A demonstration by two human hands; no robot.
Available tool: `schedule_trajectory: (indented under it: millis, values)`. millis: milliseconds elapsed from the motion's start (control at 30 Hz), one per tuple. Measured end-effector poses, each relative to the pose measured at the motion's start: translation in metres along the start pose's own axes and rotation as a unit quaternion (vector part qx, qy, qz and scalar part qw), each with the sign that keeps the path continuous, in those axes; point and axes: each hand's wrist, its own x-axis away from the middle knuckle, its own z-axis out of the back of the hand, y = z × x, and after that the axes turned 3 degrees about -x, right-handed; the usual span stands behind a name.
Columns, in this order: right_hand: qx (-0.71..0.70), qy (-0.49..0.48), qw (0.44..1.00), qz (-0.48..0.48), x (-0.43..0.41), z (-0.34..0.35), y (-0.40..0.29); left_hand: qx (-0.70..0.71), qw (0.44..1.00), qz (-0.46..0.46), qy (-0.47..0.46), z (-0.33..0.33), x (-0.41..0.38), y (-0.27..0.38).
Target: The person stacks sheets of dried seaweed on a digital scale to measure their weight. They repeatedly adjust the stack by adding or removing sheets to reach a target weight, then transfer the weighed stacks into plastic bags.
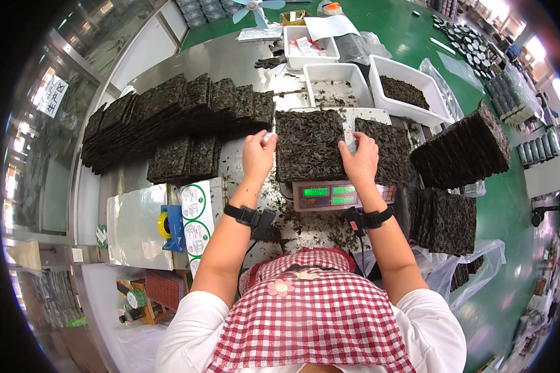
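A square stack of dried seaweed sheets lies on the platform of an electronic scale with lit green displays. My left hand is at the stack's left edge, thumb and forefinger close together; whether it grips anything cannot be told. At the right edge, my right hand has its thumb against the stack and its fingers apart from the thumb. Another seaweed stack lies just right of that hand, partly covered by it. To the left, a long leaning row of seaweed bundles reaches across the metal table.
White plastic bins stand behind the scale, one with seaweed scraps. More seaweed piles rise at right. Left of me are a blue tape dispenser and round printed labels. Loose flakes litter the tabletop. A fan stands at the back.
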Motion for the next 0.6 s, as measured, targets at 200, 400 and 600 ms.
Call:
schedule_trajectory:
  millis: [200,400,600]
  values:
    - [-0.082,0.079,0.993,-0.019,0.007,0.031,0.045,0.183,0.983,0.029,-0.001,0.023,0.000,-0.033]
    - [-0.010,0.162,0.982,-0.100,0.034,0.059,0.092,0.300,0.927,0.197,-0.113,0.023,0.021,-0.009]
    - [0.056,0.123,0.979,-0.151,0.033,0.066,0.109,0.287,0.921,0.218,-0.150,0.003,0.025,-0.001]
